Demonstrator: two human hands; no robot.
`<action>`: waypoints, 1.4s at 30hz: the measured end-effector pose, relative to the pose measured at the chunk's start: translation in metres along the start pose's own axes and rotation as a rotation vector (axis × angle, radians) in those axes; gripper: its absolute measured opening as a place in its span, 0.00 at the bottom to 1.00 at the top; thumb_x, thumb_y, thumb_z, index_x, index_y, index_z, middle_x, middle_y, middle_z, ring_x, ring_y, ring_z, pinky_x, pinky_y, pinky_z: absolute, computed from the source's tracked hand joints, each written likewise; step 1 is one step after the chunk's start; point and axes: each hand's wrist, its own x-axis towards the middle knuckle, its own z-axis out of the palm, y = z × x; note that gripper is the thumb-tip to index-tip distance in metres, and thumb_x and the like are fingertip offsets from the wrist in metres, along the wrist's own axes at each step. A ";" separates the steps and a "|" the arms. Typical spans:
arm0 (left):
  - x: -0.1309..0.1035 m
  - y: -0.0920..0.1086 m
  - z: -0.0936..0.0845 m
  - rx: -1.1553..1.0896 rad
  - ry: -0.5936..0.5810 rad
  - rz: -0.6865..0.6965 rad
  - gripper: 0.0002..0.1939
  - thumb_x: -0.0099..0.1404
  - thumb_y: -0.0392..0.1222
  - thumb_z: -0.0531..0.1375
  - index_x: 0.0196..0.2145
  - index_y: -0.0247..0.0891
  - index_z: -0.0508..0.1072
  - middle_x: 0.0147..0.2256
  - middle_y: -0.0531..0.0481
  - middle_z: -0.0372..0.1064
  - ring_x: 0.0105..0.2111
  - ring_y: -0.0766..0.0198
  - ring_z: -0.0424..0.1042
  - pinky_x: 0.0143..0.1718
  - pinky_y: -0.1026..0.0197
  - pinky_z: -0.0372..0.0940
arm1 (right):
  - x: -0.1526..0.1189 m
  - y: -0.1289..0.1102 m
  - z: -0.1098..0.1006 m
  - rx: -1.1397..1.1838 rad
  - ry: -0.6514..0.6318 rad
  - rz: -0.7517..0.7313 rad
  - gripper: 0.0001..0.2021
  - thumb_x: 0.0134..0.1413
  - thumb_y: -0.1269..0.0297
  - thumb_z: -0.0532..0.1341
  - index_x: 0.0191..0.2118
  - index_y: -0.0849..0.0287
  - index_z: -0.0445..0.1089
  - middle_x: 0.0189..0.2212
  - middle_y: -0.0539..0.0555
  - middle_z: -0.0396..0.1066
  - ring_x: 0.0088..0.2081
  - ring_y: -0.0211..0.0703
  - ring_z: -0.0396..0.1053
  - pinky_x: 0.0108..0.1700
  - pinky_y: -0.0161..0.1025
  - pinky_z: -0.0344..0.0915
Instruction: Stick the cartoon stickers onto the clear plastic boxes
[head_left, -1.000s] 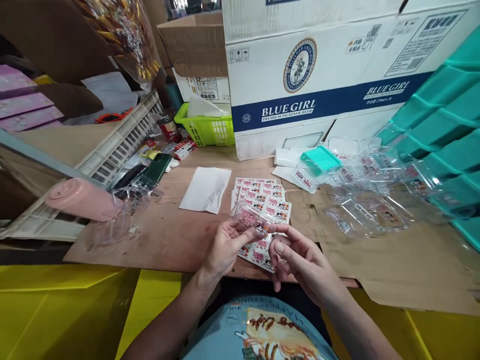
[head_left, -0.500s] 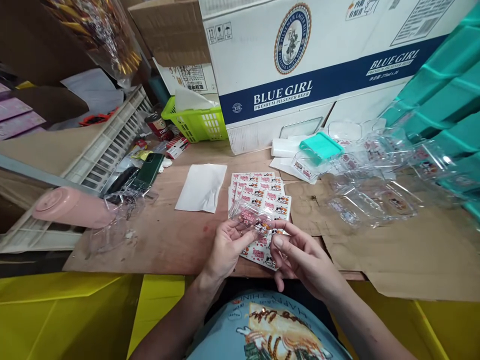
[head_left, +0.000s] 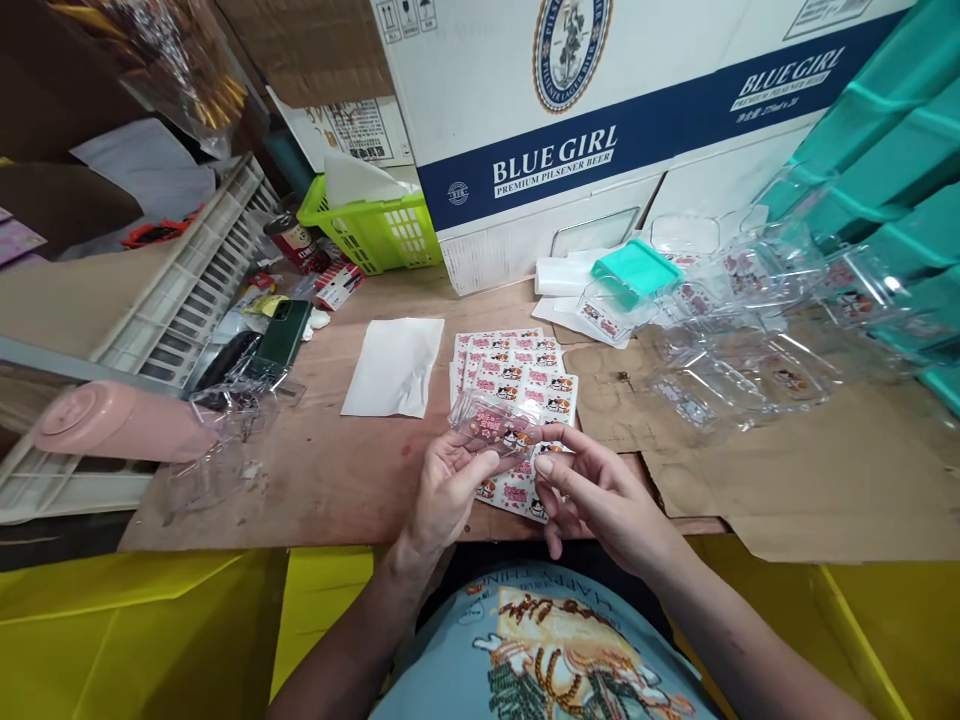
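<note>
A small clear plastic box point(head_left: 491, 412) with a cat-and-dog sticker point(head_left: 501, 432) on it is held over the table in front of me. My left hand point(head_left: 448, 482) grips its left side, thumb at the near edge and fingers underneath. At the right end, my right hand point(head_left: 589, 490) has its thumb and index finger closed around the box's corner; the other fingers curl loosely below. Beneath the box lie overlapping sticker sheets point(head_left: 559, 393) printed with the same pink lettering and animals, partly covered by my hands.
Left of the sheets is a white paper point(head_left: 394, 367). A pink bottle point(head_left: 127, 422), dark green phone point(head_left: 283, 338) and lime basket point(head_left: 386, 235) stand farther left. Clear plastic boxes point(head_left: 739, 385) and a teal lid point(head_left: 637, 272) lie right, before a large beer carton point(head_left: 540, 215) and stacked teal trays point(head_left: 885, 140).
The view has tilted slightly downward, so the table's back items appear higher in the picture. Both hands keep nearly the same hold on the plastic box.
</note>
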 end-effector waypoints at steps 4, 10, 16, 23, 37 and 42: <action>0.000 0.003 0.003 -0.070 0.059 -0.013 0.11 0.61 0.45 0.65 0.37 0.35 0.79 0.41 0.44 0.79 0.45 0.52 0.78 0.51 0.46 0.70 | -0.001 -0.005 0.004 -0.046 0.036 -0.005 0.26 0.53 0.49 0.66 0.51 0.56 0.60 0.18 0.41 0.63 0.13 0.30 0.57 0.16 0.29 0.62; 0.004 -0.010 0.011 -0.008 0.189 0.088 0.13 0.61 0.48 0.65 0.37 0.36 0.79 0.41 0.45 0.79 0.47 0.54 0.77 0.52 0.49 0.71 | -0.002 0.004 0.005 -0.545 0.174 -0.228 0.22 0.63 0.51 0.56 0.57 0.58 0.63 0.20 0.46 0.63 0.18 0.37 0.61 0.21 0.34 0.62; 0.006 -0.007 0.020 -0.078 0.233 0.151 0.10 0.58 0.46 0.68 0.35 0.37 0.79 0.40 0.47 0.80 0.42 0.56 0.79 0.50 0.52 0.72 | -0.001 0.020 0.000 -1.464 0.346 -0.781 0.28 0.66 0.66 0.52 0.70 0.59 0.50 0.34 0.59 0.69 0.35 0.50 0.67 0.37 0.45 0.68; 0.006 0.005 0.039 0.026 -0.101 0.053 0.14 0.63 0.49 0.64 0.42 0.40 0.80 0.42 0.43 0.79 0.46 0.52 0.77 0.50 0.48 0.71 | -0.006 -0.032 -0.024 -1.029 0.311 -0.827 0.33 0.59 0.56 0.64 0.67 0.51 0.54 0.51 0.59 0.65 0.50 0.49 0.67 0.51 0.46 0.68; 0.098 0.052 -0.142 1.841 0.344 0.474 0.21 0.62 0.54 0.57 0.42 0.35 0.75 0.45 0.36 0.70 0.49 0.44 0.67 0.52 0.44 0.61 | 0.014 -0.222 -0.263 -1.739 1.261 -0.650 0.33 0.62 0.53 0.57 0.61 0.80 0.61 0.52 0.85 0.61 0.53 0.62 0.60 0.46 0.52 0.54; 0.109 0.054 -0.131 1.713 0.305 0.643 0.15 0.66 0.45 0.51 0.36 0.37 0.76 0.34 0.44 0.71 0.37 0.54 0.72 0.42 0.54 0.66 | 0.051 -0.186 -0.202 -1.870 1.093 -0.743 0.24 0.60 0.51 0.60 0.54 0.65 0.70 0.58 0.70 0.62 0.59 0.62 0.53 0.56 0.56 0.49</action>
